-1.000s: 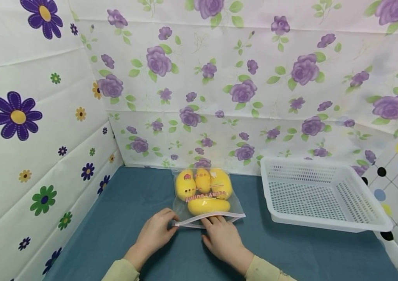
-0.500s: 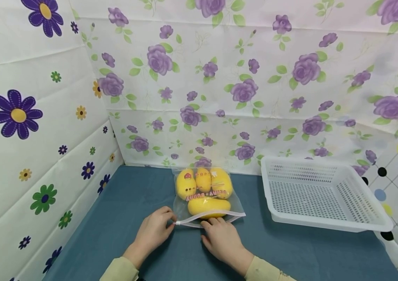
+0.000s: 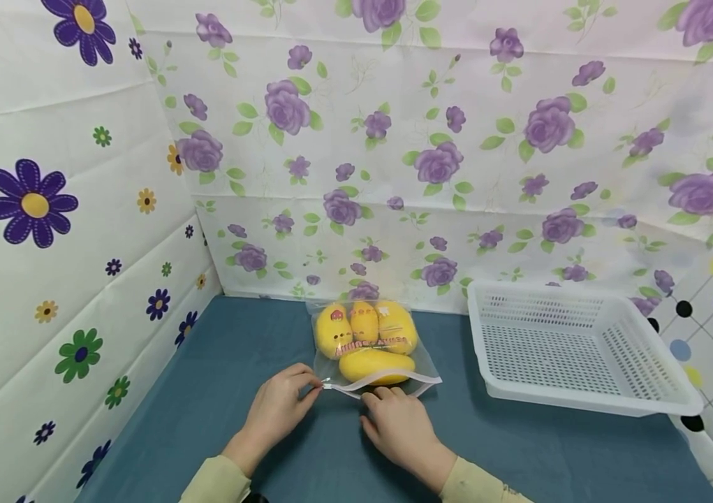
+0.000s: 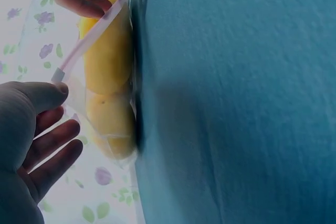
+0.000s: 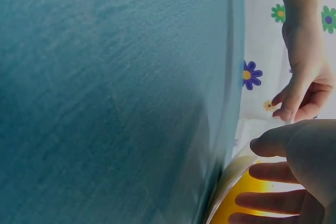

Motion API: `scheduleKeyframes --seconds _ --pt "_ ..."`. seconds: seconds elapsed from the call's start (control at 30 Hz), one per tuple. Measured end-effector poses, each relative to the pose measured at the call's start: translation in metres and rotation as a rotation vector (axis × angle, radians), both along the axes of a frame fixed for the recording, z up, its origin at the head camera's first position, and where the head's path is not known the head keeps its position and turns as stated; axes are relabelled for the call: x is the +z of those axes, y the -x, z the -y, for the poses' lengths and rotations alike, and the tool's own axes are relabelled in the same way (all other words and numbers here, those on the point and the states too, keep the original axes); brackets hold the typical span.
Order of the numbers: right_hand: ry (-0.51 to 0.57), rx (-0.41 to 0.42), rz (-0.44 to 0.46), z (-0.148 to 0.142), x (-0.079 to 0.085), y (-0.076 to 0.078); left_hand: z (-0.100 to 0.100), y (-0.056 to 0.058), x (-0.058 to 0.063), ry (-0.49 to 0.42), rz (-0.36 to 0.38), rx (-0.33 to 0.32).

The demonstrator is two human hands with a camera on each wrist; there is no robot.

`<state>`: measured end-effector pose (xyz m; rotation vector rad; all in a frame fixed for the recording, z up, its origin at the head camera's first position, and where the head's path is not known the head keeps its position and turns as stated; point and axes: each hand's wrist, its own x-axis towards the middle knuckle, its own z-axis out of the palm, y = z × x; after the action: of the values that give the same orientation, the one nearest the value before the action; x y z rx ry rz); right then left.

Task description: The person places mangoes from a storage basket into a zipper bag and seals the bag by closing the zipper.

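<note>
A clear zip bag [image 3: 323, 363] with pink lettering lies on the blue tabletop, holding several yellow mangoes [image 3: 376, 366]. Its pale zip strip [image 4: 94, 35] gapes along the side nearest the person. At the left end of that strip, my left hand [image 3: 279, 406] pinches the corner by the slider [image 4: 58, 75] between thumb and index finger, the other fingers spread. Fairly straight fingers of my right hand [image 3: 401, 427] touch the near edge of the bag's mouth. From the right wrist, that hand [image 5: 294, 171] shows its thumb apart from the fingers, beside the strip.
To the right stands a white perforated plastic basket [image 3: 582, 401]. A flowered cloth wall [image 3: 356, 175] rises right behind the bag. Another patterned wall [image 3: 111, 230] borders the table on the left.
My left hand has shifted slightly away from the person and to the right, bringing the strip's left end along. The mouth's near edge has changed shape. My right hand is almost still.
</note>
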<state>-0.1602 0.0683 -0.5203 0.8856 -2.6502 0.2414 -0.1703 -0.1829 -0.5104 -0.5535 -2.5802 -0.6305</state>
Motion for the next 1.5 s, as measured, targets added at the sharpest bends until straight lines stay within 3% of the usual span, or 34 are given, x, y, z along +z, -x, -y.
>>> scheduleKeyframes --seconds 0.23,0.57,0.87,1.1,1.5 --pt "0.06 0.023 -0.062 0.001 0.004 0.0 -0.003 0.001 0.001 -0.031 -0.03 -0.02" --pt "0.116 0.111 -0.229 0.021 0.018 0.011 -0.004 0.002 -0.002 -0.053 -0.061 -0.036" --pt "0.069 0.105 -0.225 0.041 0.02 0.021 -0.001 0.001 0.0 -0.056 -0.028 -0.056" --pt "0.101 0.097 -0.236 0.047 0.015 0.026 -0.001 0.0 0.0 -0.061 0.023 -0.072" --pt "0.085 0.097 -0.241 0.05 0.012 0.026 0.002 0.004 -0.006 0.016 0.042 -0.102"
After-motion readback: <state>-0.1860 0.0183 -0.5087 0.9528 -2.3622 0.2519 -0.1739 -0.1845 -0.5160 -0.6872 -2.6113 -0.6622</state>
